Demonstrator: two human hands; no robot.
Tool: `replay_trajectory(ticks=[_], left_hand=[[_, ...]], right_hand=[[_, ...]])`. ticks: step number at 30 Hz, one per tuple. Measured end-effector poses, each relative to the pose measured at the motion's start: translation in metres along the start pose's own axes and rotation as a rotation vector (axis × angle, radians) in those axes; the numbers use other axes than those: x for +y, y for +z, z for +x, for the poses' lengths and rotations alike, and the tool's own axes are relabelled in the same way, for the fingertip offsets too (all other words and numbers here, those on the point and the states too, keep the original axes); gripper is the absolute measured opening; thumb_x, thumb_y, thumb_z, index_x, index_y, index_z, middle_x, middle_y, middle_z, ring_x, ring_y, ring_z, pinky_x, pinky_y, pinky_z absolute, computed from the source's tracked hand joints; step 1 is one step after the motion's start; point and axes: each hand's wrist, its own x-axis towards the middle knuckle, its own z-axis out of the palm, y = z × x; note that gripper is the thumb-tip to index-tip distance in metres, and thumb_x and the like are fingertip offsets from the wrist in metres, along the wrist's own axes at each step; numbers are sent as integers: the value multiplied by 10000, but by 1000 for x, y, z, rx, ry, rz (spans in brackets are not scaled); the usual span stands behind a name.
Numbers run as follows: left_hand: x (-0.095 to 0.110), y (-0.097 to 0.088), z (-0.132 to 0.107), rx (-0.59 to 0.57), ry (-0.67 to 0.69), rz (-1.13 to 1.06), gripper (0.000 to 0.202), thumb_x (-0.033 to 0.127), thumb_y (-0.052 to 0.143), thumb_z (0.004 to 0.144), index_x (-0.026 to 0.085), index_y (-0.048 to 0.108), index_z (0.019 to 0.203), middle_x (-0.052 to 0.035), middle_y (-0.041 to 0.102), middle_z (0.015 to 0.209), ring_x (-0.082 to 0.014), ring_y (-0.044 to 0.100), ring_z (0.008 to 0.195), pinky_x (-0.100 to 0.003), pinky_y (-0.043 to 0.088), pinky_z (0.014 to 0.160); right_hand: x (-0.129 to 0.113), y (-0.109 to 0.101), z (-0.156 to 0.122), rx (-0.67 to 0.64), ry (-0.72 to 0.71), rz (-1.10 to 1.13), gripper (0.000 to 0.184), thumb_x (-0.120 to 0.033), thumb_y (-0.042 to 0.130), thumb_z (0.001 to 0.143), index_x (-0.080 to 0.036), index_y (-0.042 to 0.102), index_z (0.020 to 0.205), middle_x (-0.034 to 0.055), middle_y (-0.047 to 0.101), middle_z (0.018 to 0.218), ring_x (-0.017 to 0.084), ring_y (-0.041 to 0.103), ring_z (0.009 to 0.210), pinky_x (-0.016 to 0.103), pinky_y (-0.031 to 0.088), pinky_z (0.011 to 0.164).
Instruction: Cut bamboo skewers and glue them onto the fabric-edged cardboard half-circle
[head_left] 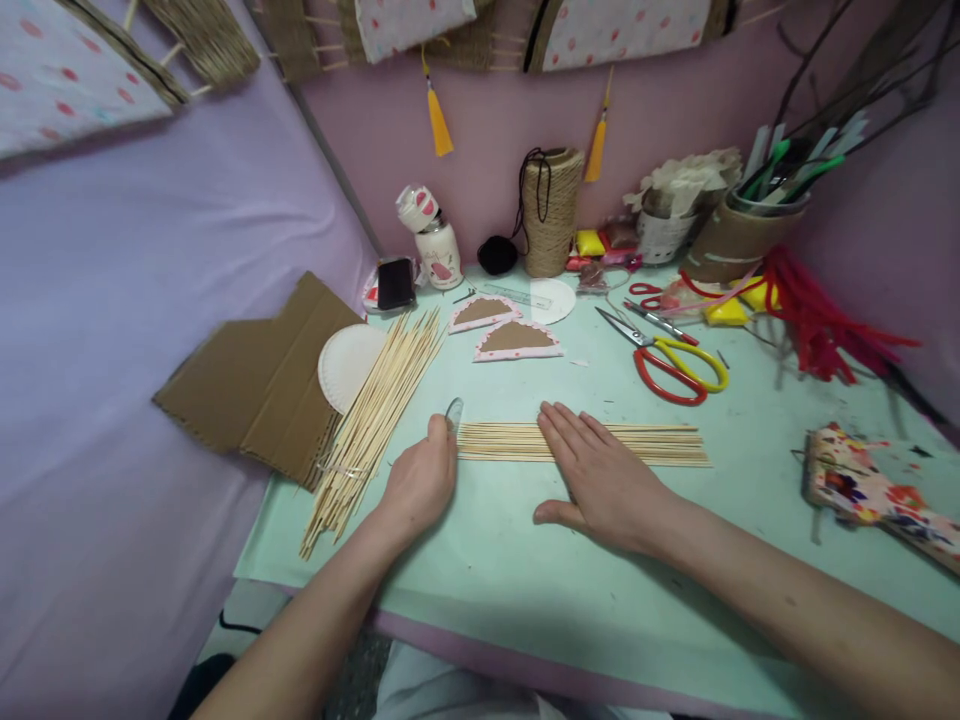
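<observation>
A row of thin wooden sticks point(652, 440) lies side by side on the pale green table. My right hand point(589, 470) rests flat across the middle of the row, fingers stretched out and thumb apart. At the row's left end my left hand point(424, 470) is closed, gripping a small clear curved thing point(454, 410) that looks like clear tape; most of it is hidden by the fingers. Left of that hand, a loose bundle of similar sticks point(375, 420) slants over a white disc point(349, 365) and a piece of brown cardboard point(262, 375).
Behind the row lie half-round cardboard pieces point(517, 342) with pink edging. Scissors point(667, 365) with red and yellow handles rest at the right. A twine spool point(551, 215), a white bottle point(437, 250) and a jar of tools point(750, 225) line the back. A paint-stained board point(870, 475) lies far right.
</observation>
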Motion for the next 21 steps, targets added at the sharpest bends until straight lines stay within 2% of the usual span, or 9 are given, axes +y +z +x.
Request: replay_trajectory(ticks=[8, 15, 21], left_hand=[[-1, -6, -1, 6, 37, -60, 221, 345, 190, 954, 210, 358, 1005, -79, 638, 766, -291, 641, 711, -323, 384, 585], [-1, -5, -1, -2, 24, -96, 222, 336, 212, 950, 201, 373, 1024, -106, 657, 802, -302, 653, 762, -351, 420, 637], [-12, 4, 1, 120, -34, -253, 181, 306, 264, 945, 207, 382, 1041, -136, 670, 965, -287, 654, 929, -369, 448, 765]], right_hand=[[-1, -2, 0, -5, 1, -6, 1069, -805, 325, 757, -26, 202, 1478, 183, 125, 1550, 300, 115, 1435, 476, 185, 1160], [1, 2, -1, 39, -13, 9, 1044, -799, 327, 762, -59, 198, 1487, 181, 152, 1550, 301, 123, 1434, 475, 189, 1157], [1, 2, -1, 24, -4, 8, 1058, -805, 329, 755, -49, 200, 1484, 180, 138, 1551, 300, 122, 1435, 471, 187, 1160]])
